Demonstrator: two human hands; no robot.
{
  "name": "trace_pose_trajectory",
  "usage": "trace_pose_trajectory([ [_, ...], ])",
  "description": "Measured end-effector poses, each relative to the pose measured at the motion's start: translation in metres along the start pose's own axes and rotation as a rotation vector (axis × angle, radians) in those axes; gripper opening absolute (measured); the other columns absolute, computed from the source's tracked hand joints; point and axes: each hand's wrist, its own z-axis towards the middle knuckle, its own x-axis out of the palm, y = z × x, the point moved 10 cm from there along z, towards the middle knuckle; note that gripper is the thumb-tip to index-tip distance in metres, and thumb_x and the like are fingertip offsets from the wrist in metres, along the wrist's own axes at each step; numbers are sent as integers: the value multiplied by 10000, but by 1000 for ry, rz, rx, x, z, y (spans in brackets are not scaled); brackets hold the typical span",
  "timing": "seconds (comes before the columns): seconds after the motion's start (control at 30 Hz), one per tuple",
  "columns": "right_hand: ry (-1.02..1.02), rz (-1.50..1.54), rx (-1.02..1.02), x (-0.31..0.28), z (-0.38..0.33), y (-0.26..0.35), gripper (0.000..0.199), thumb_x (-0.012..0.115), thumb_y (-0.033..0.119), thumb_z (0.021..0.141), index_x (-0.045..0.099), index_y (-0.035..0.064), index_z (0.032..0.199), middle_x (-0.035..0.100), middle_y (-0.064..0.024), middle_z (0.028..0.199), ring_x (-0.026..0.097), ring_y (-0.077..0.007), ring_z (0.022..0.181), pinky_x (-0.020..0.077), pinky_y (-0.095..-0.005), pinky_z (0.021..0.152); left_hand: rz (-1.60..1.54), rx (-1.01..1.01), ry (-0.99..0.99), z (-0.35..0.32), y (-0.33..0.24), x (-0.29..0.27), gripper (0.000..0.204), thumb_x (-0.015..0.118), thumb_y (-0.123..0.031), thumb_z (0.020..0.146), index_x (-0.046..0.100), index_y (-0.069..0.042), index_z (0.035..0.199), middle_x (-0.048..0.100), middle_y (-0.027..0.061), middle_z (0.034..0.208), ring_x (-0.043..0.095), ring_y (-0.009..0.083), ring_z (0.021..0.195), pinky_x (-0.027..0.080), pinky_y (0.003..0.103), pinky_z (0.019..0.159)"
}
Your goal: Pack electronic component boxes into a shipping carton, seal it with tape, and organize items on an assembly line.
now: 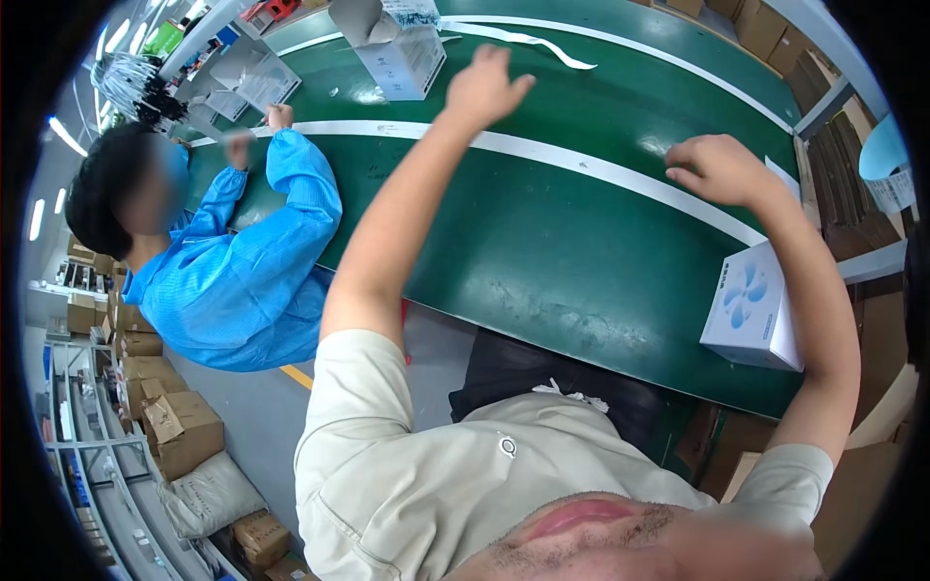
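Note:
My left hand (487, 89) reaches over the green table, empty, with its fingers apart. Just left of it stands an open white box (405, 66) with its flaps up; a gap shows between hand and box. Beyond the hand lies a curling white paper strip (542, 43). On the right, my right hand (722, 169) hangs over the table with fingers loosely bent and thumb apart, holding nothing that I can see. A white box with a blue petal pattern (744, 302) sits near the table's front edge, partly covered by my right forearm.
A co-worker in a blue gown (242, 261) works at the table's left, beside more open white boxes (266, 82). White lines run along the green table (542, 252). A blue-white roll (883, 165) hangs at the right by stacked cardboard (838, 160). Cartons (184, 426) stand behind left.

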Motion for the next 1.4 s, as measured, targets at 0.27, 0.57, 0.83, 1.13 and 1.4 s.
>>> trace_pose_trajectory([
  [0.27,13,279,-4,9,7,14,306,683,280,976,738,50,1170,754,-167,1014,710,-349,906,549,-444,808,543,-421,171,67,189,-35,578,514,-494,1000,610,-42,1347,641,268,1345,683,426,1167,556,512,975],
  [0.57,-99,227,49,3,-5,-6,365,687,291,981,694,63,1266,737,-160,1114,704,-343,951,554,-431,858,475,-172,-130,21,56,-71,311,659,-374,951,709,-80,1040,749,190,957,722,427,903,572,510,778],
  [0.83,-707,392,-7,-48,-17,0,433,691,350,983,622,97,1328,677,-121,1240,688,-300,1043,566,-411,856,-30,122,-75,-149,-170,-100,169,788,-178,879,685,-83,973,689,102,868,681,351,770,553,413,659],
  [1.13,-571,470,-213,-61,-22,24,343,656,298,991,664,45,1222,670,-149,1094,654,-283,1011,539,-388,873,-479,354,-1075,-209,-149,-123,502,823,-216,872,625,-74,1311,673,162,1213,642,359,1123,496,430,988],
  [1.4,-472,504,-274,-30,-1,13,414,749,256,958,618,95,1316,611,-67,1249,599,-228,1137,520,-358,946,-243,658,85,-151,-174,-81,517,735,-131,900,568,6,1370,407,312,1537,512,423,1313,350,543,1163],
])
